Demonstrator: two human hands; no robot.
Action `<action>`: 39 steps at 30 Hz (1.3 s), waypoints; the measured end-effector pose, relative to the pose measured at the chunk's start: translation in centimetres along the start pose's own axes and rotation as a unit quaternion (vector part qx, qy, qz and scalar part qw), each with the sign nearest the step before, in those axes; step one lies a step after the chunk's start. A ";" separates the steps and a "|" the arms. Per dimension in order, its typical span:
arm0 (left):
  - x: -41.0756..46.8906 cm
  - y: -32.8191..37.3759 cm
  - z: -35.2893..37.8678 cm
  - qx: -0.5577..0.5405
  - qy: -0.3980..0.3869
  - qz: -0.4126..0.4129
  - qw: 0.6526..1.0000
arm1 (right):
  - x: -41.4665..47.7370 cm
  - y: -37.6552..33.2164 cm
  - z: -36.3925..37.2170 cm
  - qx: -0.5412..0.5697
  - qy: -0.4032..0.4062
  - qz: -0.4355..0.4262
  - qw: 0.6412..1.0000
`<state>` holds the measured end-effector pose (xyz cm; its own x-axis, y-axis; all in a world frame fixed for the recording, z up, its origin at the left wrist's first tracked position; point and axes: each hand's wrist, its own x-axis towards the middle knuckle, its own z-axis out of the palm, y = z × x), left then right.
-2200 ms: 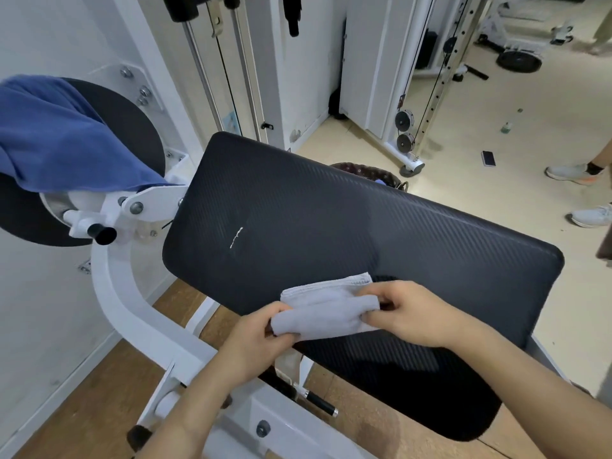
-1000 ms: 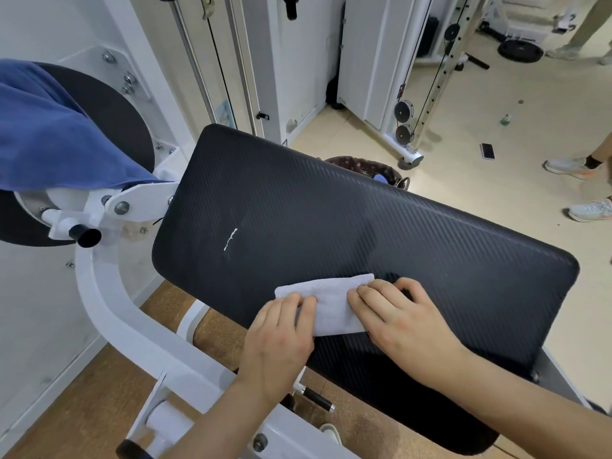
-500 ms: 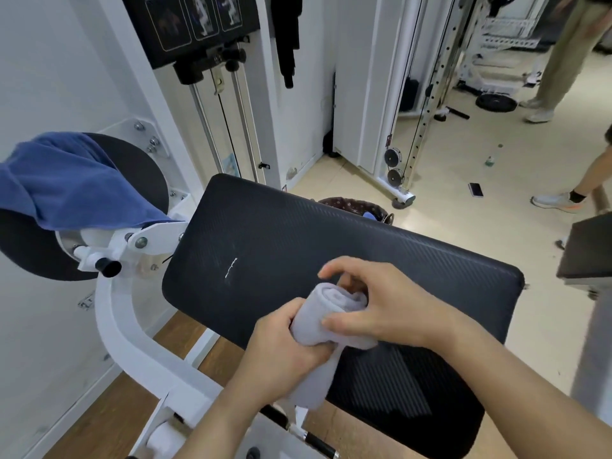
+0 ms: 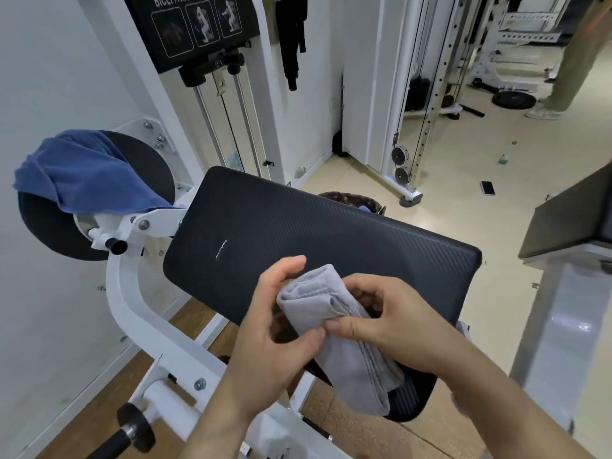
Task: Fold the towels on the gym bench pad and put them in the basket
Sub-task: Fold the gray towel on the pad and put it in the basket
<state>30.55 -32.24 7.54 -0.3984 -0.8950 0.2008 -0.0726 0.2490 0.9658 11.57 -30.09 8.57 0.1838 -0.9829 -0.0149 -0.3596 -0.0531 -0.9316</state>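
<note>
A folded grey towel [image 4: 334, 323] is lifted off the black bench pad [image 4: 318, 236], held between both hands above the pad's near edge. My left hand [image 4: 275, 329] grips its upper left end, fingers behind and thumb in front. My right hand [image 4: 387, 323] pinches the fold from the right, and the towel's lower end hangs down under that wrist. A blue towel [image 4: 82, 173] lies draped over the round black roller pad at the left. The dark patterned basket [image 4: 356, 199] stands on the floor behind the pad, mostly hidden by it.
The machine's white frame [image 4: 132, 313] curves below the pad, with a black handle [image 4: 132, 429] near the bottom. A cable weight stack stands behind. Another pad [image 4: 569, 220] juts in at the right. A phone [image 4: 487, 187], a bottle and a person's legs [image 4: 576, 58] are on the floor beyond.
The grey towel lay flat on the pad under both hands a second ago. Both hands have since picked it up, and it now hangs folded between them. The view has tilted upward.
</note>
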 end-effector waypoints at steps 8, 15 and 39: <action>-3.1 4.1 7.7 0.175 0.082 -0.065 0.979 | -5.9 1.4 -4.9 -0.220 0.011 -0.058 0.974; -8.6 5.6 16.6 0.508 0.155 0.217 0.819 | -12.8 3.1 -9.3 0.200 -0.186 0.180 0.945; -23.3 9.9 32.6 0.378 0.190 0.007 0.906 | -31.1 7.7 -13.0 -0.236 -0.090 -0.279 0.926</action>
<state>9.33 3.12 7.03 -0.0708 -0.9169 0.3927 -0.7323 0.3151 0.6037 -8.80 -2.26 6.60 0.5968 -0.7353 0.3211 -0.5146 -0.6578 -0.5500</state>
